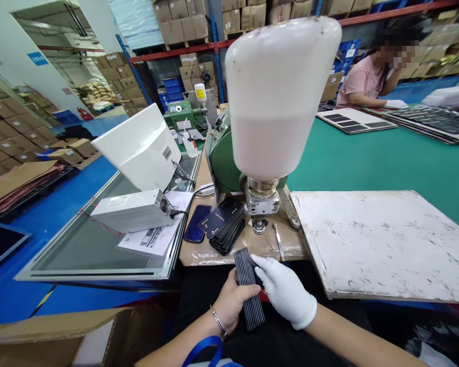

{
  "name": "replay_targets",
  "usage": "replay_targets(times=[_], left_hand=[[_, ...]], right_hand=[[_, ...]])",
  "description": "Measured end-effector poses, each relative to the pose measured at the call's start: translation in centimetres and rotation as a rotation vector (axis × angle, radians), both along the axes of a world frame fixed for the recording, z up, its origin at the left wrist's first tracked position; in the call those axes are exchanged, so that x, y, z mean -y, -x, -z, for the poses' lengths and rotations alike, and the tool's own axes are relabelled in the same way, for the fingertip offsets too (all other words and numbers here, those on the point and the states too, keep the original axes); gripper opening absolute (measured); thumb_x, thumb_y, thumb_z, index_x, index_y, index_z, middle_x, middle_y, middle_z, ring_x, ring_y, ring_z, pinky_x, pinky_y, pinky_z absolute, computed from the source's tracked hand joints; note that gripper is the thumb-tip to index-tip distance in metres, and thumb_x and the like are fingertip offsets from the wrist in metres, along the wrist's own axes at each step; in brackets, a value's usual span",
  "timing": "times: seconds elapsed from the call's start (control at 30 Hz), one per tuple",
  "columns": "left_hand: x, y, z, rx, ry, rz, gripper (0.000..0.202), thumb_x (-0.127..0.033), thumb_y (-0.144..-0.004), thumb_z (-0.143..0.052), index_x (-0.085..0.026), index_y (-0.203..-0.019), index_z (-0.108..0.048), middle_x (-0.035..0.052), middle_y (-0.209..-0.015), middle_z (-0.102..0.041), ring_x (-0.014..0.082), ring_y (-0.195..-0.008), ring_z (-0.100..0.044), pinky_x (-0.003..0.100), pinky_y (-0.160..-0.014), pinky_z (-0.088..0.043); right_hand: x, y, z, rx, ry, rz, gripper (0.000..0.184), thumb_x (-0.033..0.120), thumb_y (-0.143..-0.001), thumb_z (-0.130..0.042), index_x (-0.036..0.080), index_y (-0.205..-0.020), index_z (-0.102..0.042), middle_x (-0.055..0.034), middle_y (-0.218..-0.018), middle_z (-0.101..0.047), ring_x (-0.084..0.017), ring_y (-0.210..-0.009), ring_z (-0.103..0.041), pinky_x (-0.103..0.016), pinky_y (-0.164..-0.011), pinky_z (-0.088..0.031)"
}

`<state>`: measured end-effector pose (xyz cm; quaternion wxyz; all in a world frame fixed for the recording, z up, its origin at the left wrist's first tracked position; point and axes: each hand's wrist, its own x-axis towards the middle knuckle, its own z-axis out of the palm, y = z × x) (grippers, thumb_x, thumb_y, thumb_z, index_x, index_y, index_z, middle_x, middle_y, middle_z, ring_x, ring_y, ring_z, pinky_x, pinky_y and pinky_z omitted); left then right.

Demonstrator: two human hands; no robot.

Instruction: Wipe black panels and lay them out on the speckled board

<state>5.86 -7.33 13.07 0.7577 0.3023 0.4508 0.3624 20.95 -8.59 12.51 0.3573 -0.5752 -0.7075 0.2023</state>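
Just off the near edge of the kraft-paper-covered workbench (199,256), a slim stack of thin black rectangular plates (246,290) is held tilted in the air, its long edges showing as fine parallel ribs. The bare left hand (233,304), a silver bangle (218,320) at its wrist, curls around the stack's lower half with the fingers closed against its side, clearly holding it. The white-gloved right hand (285,290) lies against the upper half with its fingers extended; whether it pinches the plates or only rests on them cannot be told from this view.

The plates look loose, not bound, so a slackened left hand or an uneven push from the glove could let them slip apart and drop. Bare fingers on them could also leave marks on the dark faces. Steel tweezers (278,242) lie close to the bench edge, where a careless elbow or wrist might knock them off. Farther in, a fanned pile of matching black plates (225,224) with small pale dots lies beside a glossy dark blue panel (197,223), just in front of a green machine with a milky white plastic hopper (279,97).
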Motion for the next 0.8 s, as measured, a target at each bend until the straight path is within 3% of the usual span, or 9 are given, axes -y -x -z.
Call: replay_targets(times=[0.13,0.3,0.4,0.53,0.67,0.8], left_hand=[[0.1,0.4,0.5,-0.013,-0.027,0.014,0.038,-0.011,-0.06,-0.072,-0.015,-0.096,-0.06,0.0068,-0.091,-0.066,0.0223,-0.086,-0.06,0.038,-0.082,-0.045],[0.0,0.3,-0.1,0.017,-0.086,0.063,0.046,-0.012,-0.057,-0.074,-0.015,-0.1,-0.06,0.0082,-0.097,-0.066,0.0257,-0.094,-0.06,0.039,-0.087,-0.044],[0.0,0.0,-0.9,-0.031,-0.156,0.084,0.05,-0.01,-0.057,-0.074,-0.016,-0.105,-0.059,0.0084,-0.102,-0.066,0.0272,-0.099,-0.058,0.039,-0.089,-0.043],[0.0,-0.2,-1.1,-0.004,-0.183,0.092,0.055,-0.009,-0.056,-0.074,-0.017,-0.108,-0.058,0.0081,-0.107,-0.066,0.0272,-0.102,-0.057,0.039,-0.091,-0.042],[0.2,0.1,-0.4,0.017,-0.163,0.092,0.055,-0.013,-0.056,-0.076,-0.017,-0.108,-0.058,0.0082,-0.107,-0.066,0.0264,-0.102,-0.058,0.039,-0.092,-0.041],[0.4,0.4,0.3,0.088,-0.116,0.137,0.059,-0.015,-0.057,-0.076,-0.017,-0.112,-0.056,0.0096,-0.111,-0.064,0.0274,-0.105,-0.057,0.042,-0.096,-0.039]], right_hand=[[-0.9,-0.6,-1.1,-0.425,0.179,0.122,0.031,0.027,-0.087,-0.047,0.02,-0.116,-0.052,-0.0087,-0.116,-0.061,-0.019,-0.108,-0.057,-0.038,-0.095,-0.046],[-0.9,-0.1,-1.6,-0.746,0.351,-0.015,0.038,0.016,-0.069,-0.064,0.018,-0.106,-0.052,-0.0078,-0.105,-0.066,-0.02,-0.1,-0.062,-0.037,-0.088,-0.049],[-0.4,0.8,-1.6,-0.754,0.404,-0.028,0.03,0.014,-0.066,-0.066,0.018,-0.092,-0.053,-0.0036,-0.09,-0.067,-0.019,-0.087,-0.064,-0.033,-0.08,-0.052],[-0.1,1.2,-1.3,-0.707,0.401,0.013,0.014,0.028,-0.076,-0.06,0.018,-0.081,-0.05,-0.0005,-0.077,-0.062,-0.016,-0.074,-0.059,-0.03,-0.07,-0.05],[-0.1,0.7,-0.7,-0.65,0.394,-0.014,0.021,0.036,-0.08,-0.055,0.019,-0.072,-0.047,0.0024,-0.069,-0.053,-0.013,-0.065,-0.051,-0.027,-0.064,-0.045],[-0.3,0.6,-0.5,-0.677,0.49,0.007,0.023,0.036,-0.08,-0.053,0.02,-0.068,-0.043,0.0049,-0.058,-0.049,-0.011,-0.054,-0.047,-0.026,-0.056,-0.042]])
